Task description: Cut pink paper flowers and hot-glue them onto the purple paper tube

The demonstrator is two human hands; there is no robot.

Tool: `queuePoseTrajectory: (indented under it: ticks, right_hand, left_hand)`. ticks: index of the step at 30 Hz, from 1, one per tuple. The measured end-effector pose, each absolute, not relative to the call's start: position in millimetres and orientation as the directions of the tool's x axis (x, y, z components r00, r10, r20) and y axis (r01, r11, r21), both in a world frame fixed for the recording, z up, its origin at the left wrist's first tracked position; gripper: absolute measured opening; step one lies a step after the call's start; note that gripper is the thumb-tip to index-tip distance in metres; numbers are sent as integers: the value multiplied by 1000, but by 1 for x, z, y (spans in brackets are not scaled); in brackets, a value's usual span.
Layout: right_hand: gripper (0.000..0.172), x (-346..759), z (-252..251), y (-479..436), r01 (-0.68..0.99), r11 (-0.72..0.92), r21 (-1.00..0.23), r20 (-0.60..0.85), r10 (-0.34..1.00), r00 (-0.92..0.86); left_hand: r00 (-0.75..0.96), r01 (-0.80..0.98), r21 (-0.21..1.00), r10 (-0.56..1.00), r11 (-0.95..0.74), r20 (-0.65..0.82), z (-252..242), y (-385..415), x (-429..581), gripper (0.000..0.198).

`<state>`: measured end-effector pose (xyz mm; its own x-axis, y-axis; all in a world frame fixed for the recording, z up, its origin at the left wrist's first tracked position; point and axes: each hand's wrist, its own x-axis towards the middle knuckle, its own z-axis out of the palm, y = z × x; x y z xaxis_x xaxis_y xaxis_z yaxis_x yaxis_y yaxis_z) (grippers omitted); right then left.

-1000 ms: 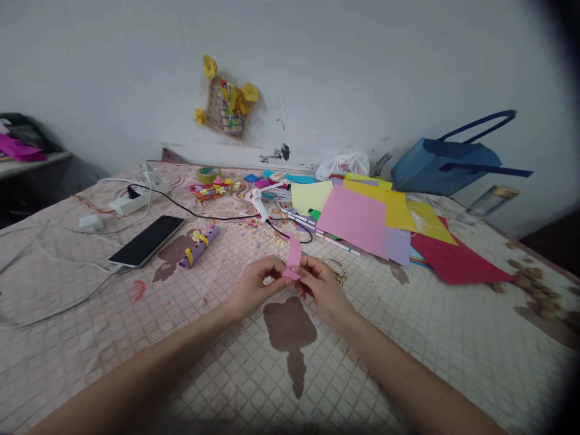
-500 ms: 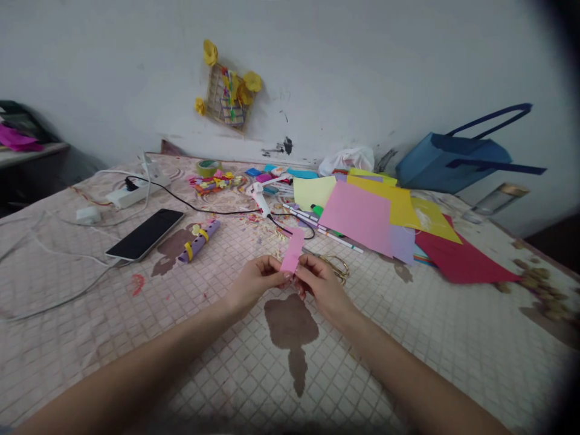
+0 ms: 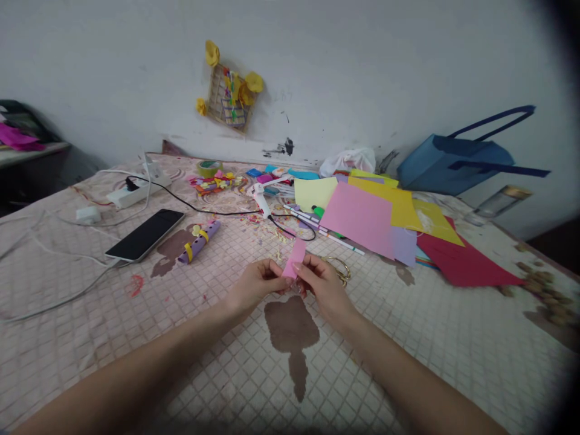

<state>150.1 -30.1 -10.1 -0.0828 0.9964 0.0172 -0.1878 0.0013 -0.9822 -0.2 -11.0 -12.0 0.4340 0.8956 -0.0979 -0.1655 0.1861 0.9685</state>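
Note:
A small strip of pink paper (image 3: 296, 252) is held between my two hands above the table. My left hand (image 3: 261, 280) pinches its lower left edge, and my right hand (image 3: 317, 278) grips it from the right with the thumb on its face. Just behind my right hand lie gold-handled scissors (image 3: 343, 270), their blades mostly hidden. Beyond the strip, a white glue gun (image 3: 261, 200) rests among paper scraps. A rolled purple paper piece (image 3: 199, 243) with yellow bands lies to the left.
Sheets of coloured paper, with a pink sheet (image 3: 360, 217) on top, spread to the right beside striped paper sticks (image 3: 333, 234). A phone (image 3: 145, 234) and a power strip (image 3: 131, 194) with cables lie left. A blue bag (image 3: 446, 163) and a glass bottle (image 3: 502, 200) stand back right.
The pink strip has dropped slightly toward me, and its top now leans more to the right. My right thumb has shifted further onto its face.

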Motion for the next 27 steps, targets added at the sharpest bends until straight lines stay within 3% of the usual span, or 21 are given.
queuePoseTrajectory:
  ticks: [5, 10, 22, 27]
  right_hand:
    - [21, 151, -14, -28, -173, 31, -984, 41, 998, -54]
    - [22, 150, -15, -28, -167, 51, -985, 58, 998, -36]
    - [26, 149, -15, -28, -201, 21, -979, 29, 999, -34]
    - [36, 149, -12, -28, -251, 12, -968, 23, 999, -42]
  left_hand:
    - [427, -156, 976, 901, 154, -74, -10, -11, 0, 36]
    - [476, -57, 982, 869, 182, -134, -9, -13, 1, 31]
    - [472, -71, 968, 863, 241, -181, -7, -14, 1, 34]
    - [469, -84, 967, 866, 239, -173, -7, -15, 0, 33]
